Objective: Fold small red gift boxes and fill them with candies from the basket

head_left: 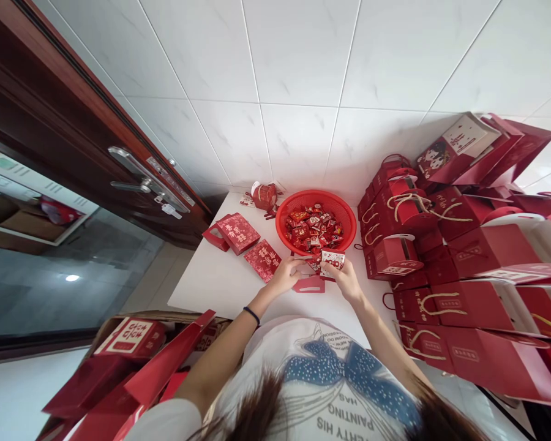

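A small white-and-red patterned box [332, 263] is held by my right hand [348, 282], its fingers closed around the near right side. My left hand [284, 275] is just left of it, fingers bent near the edge of a red piece; whether it grips anything is too small to tell. Below the box a flat red card piece with a slot [309, 285] lies on the white table [197, 282]. Directly beyond both hands stands a red plastic basket [282, 211] with many small red-wrapped candies [314, 226] in it.
Left on the table are red printed boxes [241, 233] and another flat one [263, 260]. A small red pouch [264, 197] sits by the wall. Stacked red gift bags [468, 251] crowd the right side. A carton of red bags [133, 337] is at lower left, beside an open door [73, 104].
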`<state>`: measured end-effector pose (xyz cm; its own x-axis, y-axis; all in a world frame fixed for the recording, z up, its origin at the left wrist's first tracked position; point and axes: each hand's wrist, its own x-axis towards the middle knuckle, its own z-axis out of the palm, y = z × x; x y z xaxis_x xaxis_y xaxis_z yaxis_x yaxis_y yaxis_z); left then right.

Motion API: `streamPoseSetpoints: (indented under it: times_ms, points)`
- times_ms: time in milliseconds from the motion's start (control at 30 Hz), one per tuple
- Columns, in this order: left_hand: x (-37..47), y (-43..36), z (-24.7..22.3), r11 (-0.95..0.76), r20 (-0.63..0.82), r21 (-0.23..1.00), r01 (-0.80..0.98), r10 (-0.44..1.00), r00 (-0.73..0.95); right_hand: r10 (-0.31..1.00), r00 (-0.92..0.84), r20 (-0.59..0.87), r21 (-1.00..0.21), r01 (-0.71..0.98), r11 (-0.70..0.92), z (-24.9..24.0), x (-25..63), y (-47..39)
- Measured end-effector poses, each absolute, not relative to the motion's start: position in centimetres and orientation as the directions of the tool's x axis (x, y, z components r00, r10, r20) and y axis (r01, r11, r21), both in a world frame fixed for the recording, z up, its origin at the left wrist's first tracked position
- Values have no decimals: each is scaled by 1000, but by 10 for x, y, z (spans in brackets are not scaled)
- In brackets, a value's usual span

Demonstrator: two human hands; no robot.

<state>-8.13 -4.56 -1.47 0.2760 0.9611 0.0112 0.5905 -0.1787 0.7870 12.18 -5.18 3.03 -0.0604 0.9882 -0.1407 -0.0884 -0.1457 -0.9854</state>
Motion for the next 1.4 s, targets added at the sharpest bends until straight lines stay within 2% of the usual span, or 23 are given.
streamPoseSetpoints:
  times_ms: [167, 333, 533, 800, 967, 1067, 1200, 1267, 1400]
  points:
    - [-80, -20, -6, -217, 18, 791, 572, 943, 332, 994, -103, -41, -999, 31, -38, 27, 129, -38]
    - [-71, -6, -5, -271, 41, 806, 526, 912, 407, 990, -136, -32, -998, 52, -25, 27, 134, -30]
    - [-70, -8, -3, -254, 41, 854, 455, 903, 427, 986, -166, -28, -997, 76, -15, 32, 137, -23]
    - [-68, -10, -7, -316, 36, 739, 595, 901, 433, 996, -85, 22, -998, 63, 27, 33, 144, -28]
    - [-67, -12, -5, -362, 67, 716, 597, 887, 457, 995, -82, 55, -992, 109, 64, 30, 144, -32]
    - [-67, -13, -4, -291, 35, 804, 519, 894, 446, 995, -80, 60, -986, 153, 72, 30, 141, -33]
    - [-68, -15, -3, 0, -117, 950, 311, 926, 358, 996, -71, 55, -984, 167, 67, 29, 136, -33]
    - [-68, -17, -1, 81, -167, 959, 270, 935, 314, 996, -68, 50, -984, 170, 61, 29, 135, -33]
    - [-65, -20, 3, 74, -179, 954, 290, 918, 355, 996, -71, 60, -972, 221, 74, 32, 132, -32]
